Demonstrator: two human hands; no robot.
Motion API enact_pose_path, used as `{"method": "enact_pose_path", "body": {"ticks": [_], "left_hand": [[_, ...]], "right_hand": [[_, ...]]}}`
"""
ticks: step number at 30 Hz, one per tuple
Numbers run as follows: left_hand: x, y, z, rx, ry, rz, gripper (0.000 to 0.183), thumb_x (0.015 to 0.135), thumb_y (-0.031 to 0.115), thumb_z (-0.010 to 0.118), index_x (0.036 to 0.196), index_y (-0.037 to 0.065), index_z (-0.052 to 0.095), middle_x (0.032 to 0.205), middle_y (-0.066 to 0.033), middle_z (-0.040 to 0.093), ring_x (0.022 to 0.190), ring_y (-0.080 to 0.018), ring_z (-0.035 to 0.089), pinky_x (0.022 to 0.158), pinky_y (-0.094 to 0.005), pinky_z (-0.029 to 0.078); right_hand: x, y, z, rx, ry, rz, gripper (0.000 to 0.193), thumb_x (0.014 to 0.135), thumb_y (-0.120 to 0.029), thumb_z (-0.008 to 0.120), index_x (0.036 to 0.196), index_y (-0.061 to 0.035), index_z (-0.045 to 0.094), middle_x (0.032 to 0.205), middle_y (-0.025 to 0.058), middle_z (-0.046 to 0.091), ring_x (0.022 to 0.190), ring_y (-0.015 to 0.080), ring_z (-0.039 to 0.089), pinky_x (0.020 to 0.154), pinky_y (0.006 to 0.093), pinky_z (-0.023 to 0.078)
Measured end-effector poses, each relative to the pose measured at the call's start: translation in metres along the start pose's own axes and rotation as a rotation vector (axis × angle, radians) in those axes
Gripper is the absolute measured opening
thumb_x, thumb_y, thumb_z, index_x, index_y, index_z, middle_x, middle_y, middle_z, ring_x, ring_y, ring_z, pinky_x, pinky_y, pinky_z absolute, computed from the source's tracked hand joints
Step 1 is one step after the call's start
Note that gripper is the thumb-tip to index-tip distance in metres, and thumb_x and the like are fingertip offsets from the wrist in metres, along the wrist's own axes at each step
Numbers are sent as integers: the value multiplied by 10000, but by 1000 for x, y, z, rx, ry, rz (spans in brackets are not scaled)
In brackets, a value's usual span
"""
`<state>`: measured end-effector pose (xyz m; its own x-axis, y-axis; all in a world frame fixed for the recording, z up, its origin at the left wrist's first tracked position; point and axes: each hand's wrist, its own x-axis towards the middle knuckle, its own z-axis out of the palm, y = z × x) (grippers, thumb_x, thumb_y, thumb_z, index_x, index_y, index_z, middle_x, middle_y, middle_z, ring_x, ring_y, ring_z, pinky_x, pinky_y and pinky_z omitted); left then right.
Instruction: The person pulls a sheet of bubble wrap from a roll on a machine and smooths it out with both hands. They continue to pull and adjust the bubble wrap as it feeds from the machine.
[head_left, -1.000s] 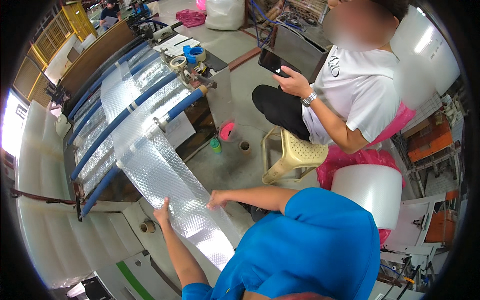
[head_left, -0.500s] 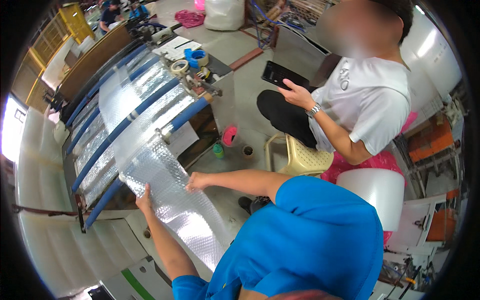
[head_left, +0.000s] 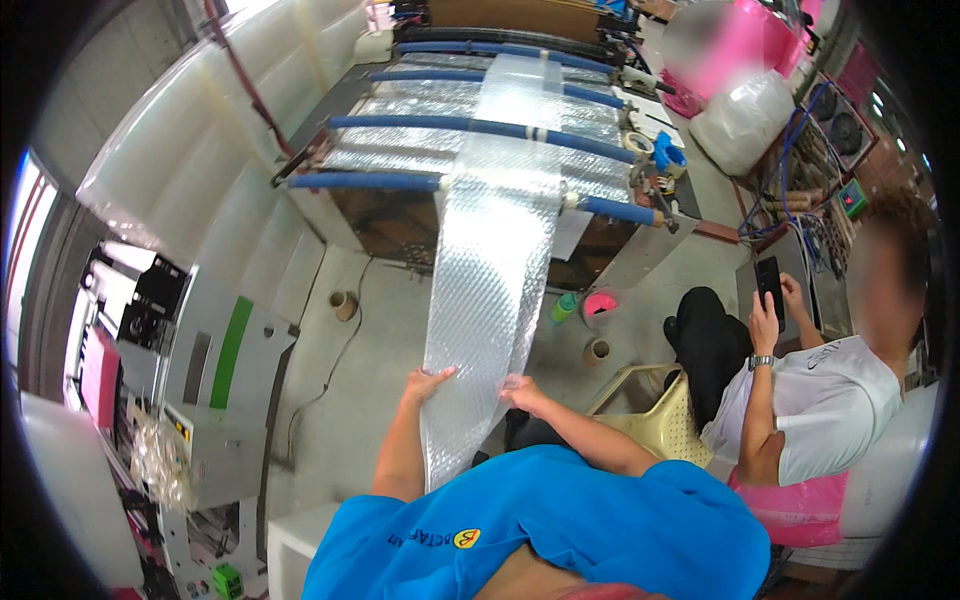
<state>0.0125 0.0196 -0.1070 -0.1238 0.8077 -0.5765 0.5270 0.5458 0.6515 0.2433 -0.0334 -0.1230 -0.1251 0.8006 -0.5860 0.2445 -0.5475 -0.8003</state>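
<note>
A long strip of clear, silvery bubble wrap (head_left: 490, 290) runs from the blue-rollered machine toward my body and hangs down in front of me. My left hand (head_left: 430, 382) grips its left edge, with the thumb on top. On the right edge, my right hand (head_left: 522, 392) pinches the film between the fingers. The strip is fairly taut from the nearest blue roller (head_left: 365, 181) to my hands. Its lower end hangs by my blue shirt, partly hidden there.
A seated co-worker at the right holds a black phone (head_left: 769, 288), beside a cream plastic stool (head_left: 650, 410). A green bottle (head_left: 564, 307), pink container (head_left: 600, 306) and cardboard tube (head_left: 596, 351) stand on the floor. Large wrapped rolls (head_left: 215, 130) line the left; tape rolls (head_left: 668, 155) lie at the machine's right.
My view has swung left, so the machine now stands straight ahead. Both hands keep hold of the bubble wrap, now nearer my body. The co-worker has both hands at the phone, now upright.
</note>
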Motion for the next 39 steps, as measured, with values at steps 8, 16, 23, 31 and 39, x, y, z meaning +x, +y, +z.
{"method": "enact_pose_path", "body": {"ticks": [8, 16, 23, 31, 39], "left_hand": [[-80, -4, -31, 23, 309, 165, 662, 606, 474, 631, 1089, 79, 409, 931, -210, 545, 872, -334, 527, 727, -389, 413], [-92, 2, -68, 41, 388, 326, 509, 658, 447, 592, 956, 40, 524, 899, -190, 564, 860, -319, 535, 724, -382, 416], [-122, -3, -57, 11, 330, 330, 609, 591, 456, 653, 969, 1, 510, 895, -173, 573, 866, -294, 544, 732, -349, 422], [-74, -50, -33, 60, 303, 468, 600, 733, 359, 549, 1150, -22, 344, 1092, -226, 461, 1027, -321, 446, 854, -359, 348], [-50, -57, -17, -29, 155, 329, 408, 716, 279, 592, 906, -74, 515, 848, -176, 564, 752, -247, 543, 673, -344, 421]], "right_hand": [[-55, 19, 58, 286, 502, -261, 361, 749, 18, 485, 1091, -73, 412, 769, 51, 548, 616, 123, 534, 533, 235, 446], [-130, -34, 70, 380, 437, -565, 190, 794, -40, 466, 973, -36, 527, 820, 35, 554, 655, 88, 539, 530, 195, 427], [-130, -29, 54, 515, 253, -368, 167, 800, -123, 479, 913, -40, 569, 843, 18, 565, 667, 91, 518, 586, 203, 414], [-107, -26, 66, 400, 302, -329, 315, 711, -243, 611, 957, -50, 570, 832, 32, 584, 768, 112, 509, 687, 253, 410], [-82, -6, 52, 142, 327, -87, 187, 640, -229, 686, 660, -61, 607, 596, -11, 553, 543, 79, 459, 498, 247, 377]]}}
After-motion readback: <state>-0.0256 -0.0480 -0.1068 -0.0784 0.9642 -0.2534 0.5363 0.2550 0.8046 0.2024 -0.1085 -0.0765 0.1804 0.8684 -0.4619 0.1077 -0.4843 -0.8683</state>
